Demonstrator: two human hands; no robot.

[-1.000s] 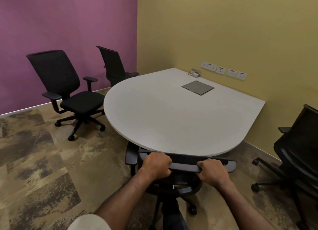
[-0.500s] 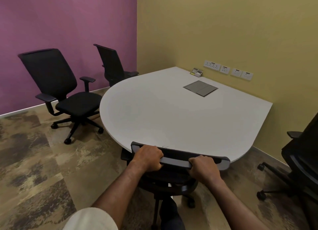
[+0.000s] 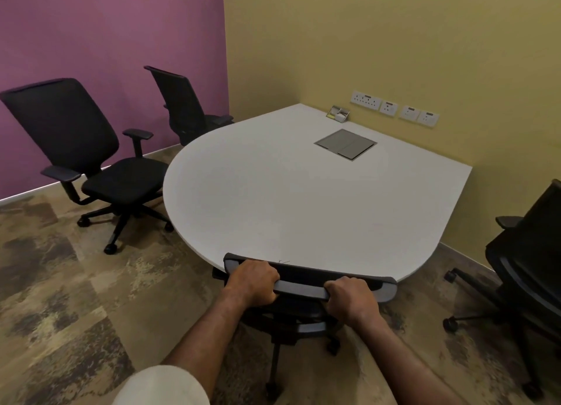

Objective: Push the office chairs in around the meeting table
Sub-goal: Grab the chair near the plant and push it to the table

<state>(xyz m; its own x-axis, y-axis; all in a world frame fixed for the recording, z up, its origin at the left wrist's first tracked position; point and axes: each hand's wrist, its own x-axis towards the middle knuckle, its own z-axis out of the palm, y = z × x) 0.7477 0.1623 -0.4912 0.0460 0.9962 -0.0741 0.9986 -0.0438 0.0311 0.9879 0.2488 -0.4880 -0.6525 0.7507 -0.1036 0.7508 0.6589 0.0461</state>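
A white meeting table [image 3: 273, 198] with a rounded near end stands against the yellow wall. A black office chair [image 3: 303, 278] sits at its near edge, seat tucked under the top. My left hand [image 3: 253, 278] and my right hand [image 3: 349, 298] both grip the top rail of its backrest. A second black chair [image 3: 76, 143] stands off to the left, turned away from the table. A third chair [image 3: 182, 104] stands at the far left, close to the table edge. A fourth chair [image 3: 528, 253] stands apart on the right.
A purple wall runs on the left and a yellow wall behind the table, with sockets [image 3: 394, 108] above the top. A grey cable hatch [image 3: 346, 144] is set into the table. Patterned carpet [image 3: 76, 298] lies open at the lower left.
The chair I hold has rolled forward, so its backrest now meets the table's near edge. My view has moved closer to the table. The other chairs have not moved.
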